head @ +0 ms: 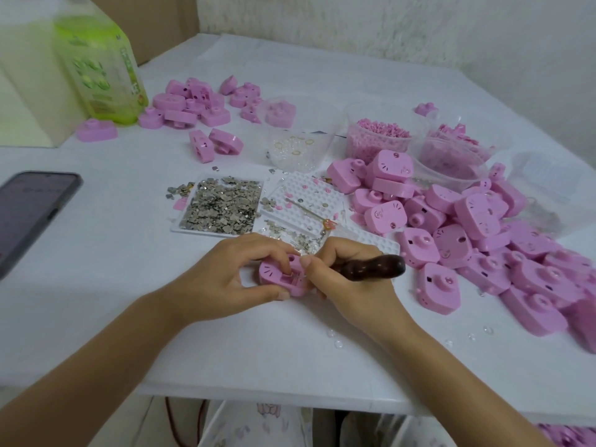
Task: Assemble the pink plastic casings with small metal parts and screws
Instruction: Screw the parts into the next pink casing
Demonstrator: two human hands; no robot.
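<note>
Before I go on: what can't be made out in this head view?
All in the head view:
- Tip of the dark-handled tool: hidden behind the right hand.
- Recess of the pink casing: too small to show any metal part or screw; left hand covers its edges.
- Phone: cut by the left edge, screen blurred.

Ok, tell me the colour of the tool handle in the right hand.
Dark brown handle, head view.

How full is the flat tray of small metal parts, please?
Well filled: small metal parts cover almost all of the flat tray, and a few lie on the table at its left edge.
</note>
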